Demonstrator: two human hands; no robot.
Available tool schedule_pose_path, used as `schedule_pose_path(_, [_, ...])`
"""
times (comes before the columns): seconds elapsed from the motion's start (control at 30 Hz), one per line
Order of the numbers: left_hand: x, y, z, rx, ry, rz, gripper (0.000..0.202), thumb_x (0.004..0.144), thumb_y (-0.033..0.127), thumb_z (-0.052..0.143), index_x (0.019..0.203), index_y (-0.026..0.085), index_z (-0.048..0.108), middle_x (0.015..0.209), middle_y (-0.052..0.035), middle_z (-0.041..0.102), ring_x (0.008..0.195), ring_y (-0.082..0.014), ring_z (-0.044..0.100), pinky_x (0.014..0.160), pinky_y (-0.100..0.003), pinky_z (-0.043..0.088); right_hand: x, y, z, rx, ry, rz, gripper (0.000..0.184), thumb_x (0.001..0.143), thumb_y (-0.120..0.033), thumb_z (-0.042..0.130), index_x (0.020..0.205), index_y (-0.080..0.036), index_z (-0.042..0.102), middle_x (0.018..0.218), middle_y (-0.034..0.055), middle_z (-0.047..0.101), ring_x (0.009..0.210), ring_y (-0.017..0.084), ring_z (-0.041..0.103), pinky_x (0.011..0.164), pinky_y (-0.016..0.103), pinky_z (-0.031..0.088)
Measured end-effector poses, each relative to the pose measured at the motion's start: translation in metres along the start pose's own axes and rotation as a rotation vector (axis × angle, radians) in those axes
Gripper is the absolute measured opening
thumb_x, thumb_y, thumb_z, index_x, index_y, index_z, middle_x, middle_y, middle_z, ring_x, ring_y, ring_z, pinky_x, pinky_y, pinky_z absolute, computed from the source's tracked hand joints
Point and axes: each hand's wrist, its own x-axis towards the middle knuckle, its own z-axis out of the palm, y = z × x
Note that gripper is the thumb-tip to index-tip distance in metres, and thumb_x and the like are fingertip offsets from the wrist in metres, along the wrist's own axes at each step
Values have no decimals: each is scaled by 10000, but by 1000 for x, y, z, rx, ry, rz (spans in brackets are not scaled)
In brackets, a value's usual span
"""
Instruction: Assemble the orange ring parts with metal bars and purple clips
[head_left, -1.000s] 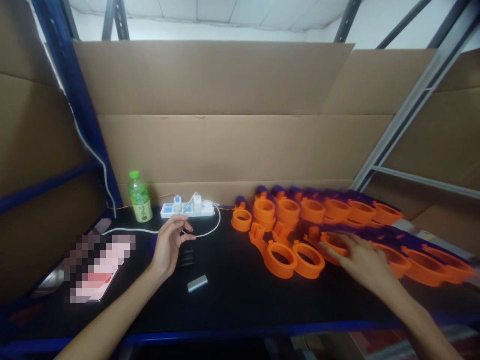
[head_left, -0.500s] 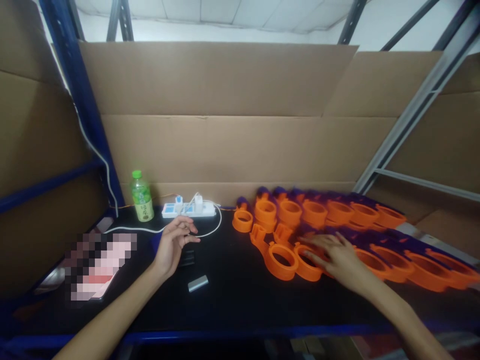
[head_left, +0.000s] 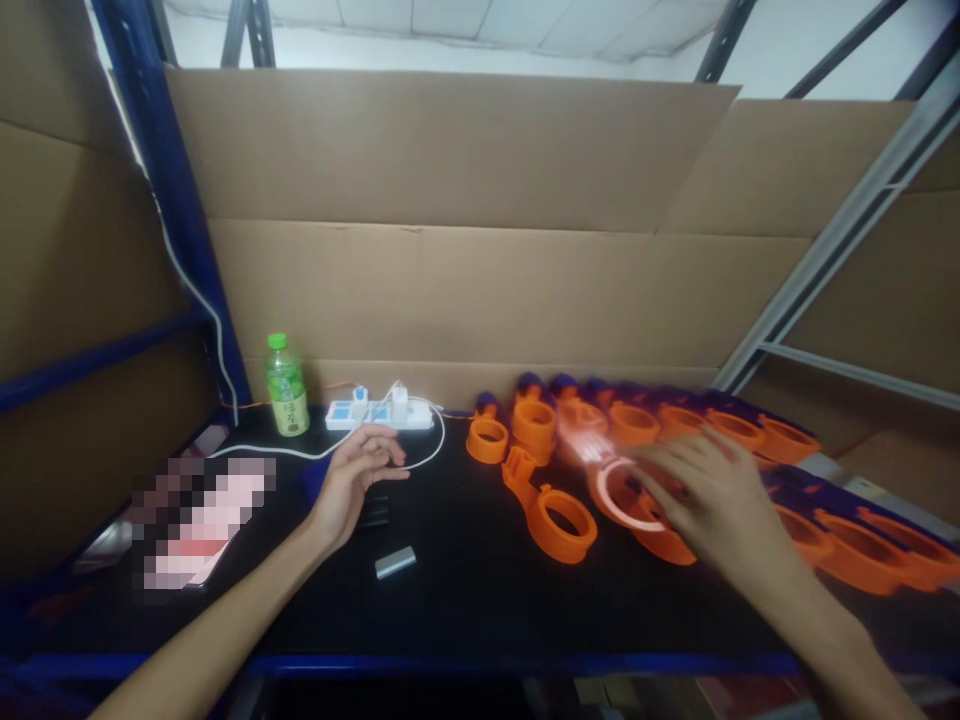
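Note:
My right hand [head_left: 709, 490], blurred by motion, has its fingers closed at the right rim of an orange ring-shaped plastic part [head_left: 611, 507]. That part looks raised and tilted, with a bright pinkish sheen along its ring and arm. Left of it, a similar orange part [head_left: 562, 540] lies on the black tabletop. Behind and to the right are rows of more orange parts [head_left: 636, 424], partly covered by my hand. My left hand [head_left: 360, 480] hovers over the table with loosely bent fingers, thumb apart, nothing in it. Below it lies a small silver bar [head_left: 395, 562].
A white power strip [head_left: 420, 416] with plugs and a cable [head_left: 262, 453] runs behind my left hand. Further left stand a green-capped bottle [head_left: 287, 390] and a pixelated flat item [head_left: 206, 530]. Cardboard panels [head_left: 465, 290] and blue rack posts [head_left: 169, 180] surround the table.
My right hand has closed on one orange ring part and pulled it up from beside its left neighbour, widening the gap. My left hand stays nearly still. The view has shifted slightly.

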Motion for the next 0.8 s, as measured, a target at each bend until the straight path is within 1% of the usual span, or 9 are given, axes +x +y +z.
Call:
schedule_pose_path(0.1, [-2,-1,8,-43,-105,-48,467,825,196,679,1280,237,583,1251,-127,650,1160,-300,594,948,-527,505,26,-53,0,252,105,70,166,896,-375,615,979,-267,710,950,51,741,876,248,678,851,412,497])
schedule_pose_path(0.2, [-2,-4,13,-119,-193,-128,475,901,342,630,1351,220,545,1382,-168,572,1302,-341,503,1033,-554,432,57,-111,19,536,87,131,172,889,-355,637,973,-237,729,949,48,754,849,212,698,808,349,539])
schedule_pose_path(0.27, [0,-5,13,-179,-183,-155,495,921,442,585,1347,191,558,1391,-180,565,1317,-353,491,1053,-539,418,77,-143,37,729,-28,105,204,892,-362,633,988,-221,744,948,59,761,842,202,702,782,328,554])
schedule_pose_path(0.33, [2,-2,10,-244,-103,-139,523,927,507,546,1337,183,568,1374,-172,583,1293,-351,518,1053,-515,430,93,-165,55,934,-205,84,254,901,-388,620,1024,-204,745,937,63,762,794,183,698,719,302,563])
schedule_pose_path(0.43, [8,9,0,-311,39,-139,553,919,549,531,1307,160,586,1287,-162,642,1165,-335,619,1004,-490,487,105,-176,78,1191,-415,88,330,904,-450,609,1004,-164,740,907,67,757,766,165,692,703,291,567])
schedule_pose_path(0.5, [13,18,-8,-330,164,-91,493,922,504,552,1280,169,603,1191,-125,690,1002,-277,693,931,-442,545,104,-172,87,1239,-550,68,379,932,-474,560,942,-142,743,863,69,751,751,155,686,714,291,560])
schedule_pose_path(0.63, [22,28,-20,-342,229,-115,438,914,461,570,1226,159,632,1047,-98,720,718,-192,702,724,-348,600,84,-166,99,1027,-816,-161,314,861,-461,672,1005,-195,754,926,52,741,829,164,674,764,290,518])
schedule_pose_path(0.7, [24,27,-21,-322,222,-127,427,898,464,582,1194,164,647,1001,-93,722,659,-178,681,655,-328,591,73,-170,105,860,-834,-269,335,800,-432,749,1085,-256,737,1033,41,722,980,200,646,834,312,489])
schedule_pose_path(0.8, [23,20,-19,-271,171,-152,405,880,479,590,1140,178,664,923,-84,720,605,-168,645,602,-324,570,60,-179,113,716,-818,-365,356,801,-393,754,1139,-289,712,1114,38,686,1104,221,584,846,311,467])
